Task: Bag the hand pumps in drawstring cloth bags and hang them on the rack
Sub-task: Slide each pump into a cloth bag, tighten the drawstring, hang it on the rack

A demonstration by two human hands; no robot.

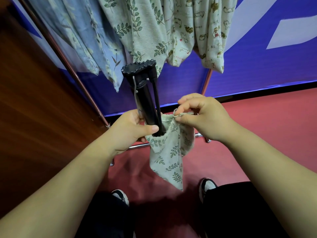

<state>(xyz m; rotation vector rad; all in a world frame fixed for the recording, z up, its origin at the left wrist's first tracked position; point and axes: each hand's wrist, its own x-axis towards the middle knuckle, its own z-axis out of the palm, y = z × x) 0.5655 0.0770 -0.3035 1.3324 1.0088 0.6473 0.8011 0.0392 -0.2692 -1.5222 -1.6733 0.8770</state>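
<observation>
Our left hand (127, 133) grips the pump (147, 103), barely inside the bag (167, 158); our right hand (204, 117) pinches its rim, which pushing could pull free.

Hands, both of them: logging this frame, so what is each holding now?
Left hand: grips the black hand pump, whose lower end sits in the leaf-print bag.
Right hand: pinches the drawstring at the bag's mouth.
</observation>
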